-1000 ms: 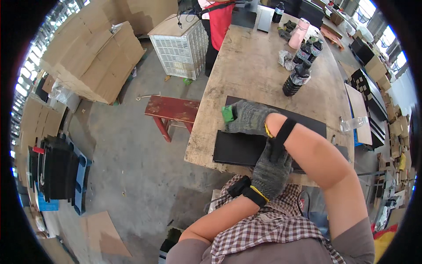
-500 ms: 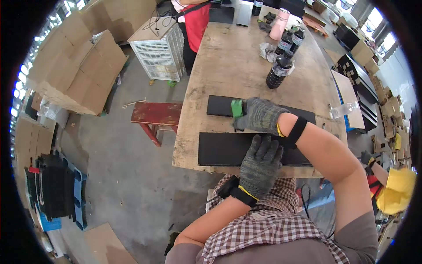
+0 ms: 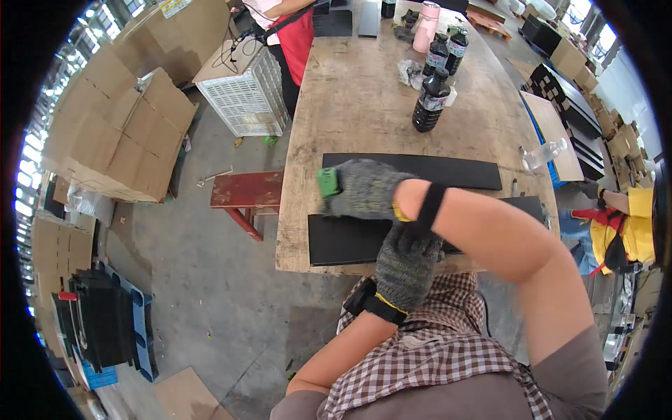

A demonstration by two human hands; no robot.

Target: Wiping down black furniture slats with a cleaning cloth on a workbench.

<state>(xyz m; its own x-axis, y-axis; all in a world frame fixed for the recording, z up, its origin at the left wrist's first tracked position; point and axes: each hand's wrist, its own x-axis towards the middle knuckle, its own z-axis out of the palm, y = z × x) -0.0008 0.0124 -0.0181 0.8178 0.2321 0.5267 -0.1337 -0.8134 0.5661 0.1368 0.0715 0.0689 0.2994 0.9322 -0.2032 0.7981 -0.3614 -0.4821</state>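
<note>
Two long black panels lie across the wooden table (image 3: 350, 91), the far panel (image 3: 448, 170) behind the near panel (image 3: 339, 245). My right hand (image 3: 364, 190), in a grey knit glove, is closed on a small green block (image 3: 327, 184) over the left part of the panels. What kind of thing the block is, I cannot make out. My left hand (image 3: 407, 273), gloved too, lies flat at the near panel's front edge. Its fingers stretch forward, their tips partly hidden under my right wrist. My right forearm covers the middle of the near panel.
Dark bottles (image 3: 430, 105), a pink tumbler (image 3: 426, 28) and crumpled plastic (image 3: 411, 73) stand farther back on the table. A clear bottle (image 3: 544, 155) lies at its right edge. A red bench (image 3: 246, 190) is at the left. Other people stand at the far end and right.
My right hand has slid left with the green block, toward the panels' left ends. My left hand stays on the near panel, now partly under my right wrist. The view has shifted a little.
</note>
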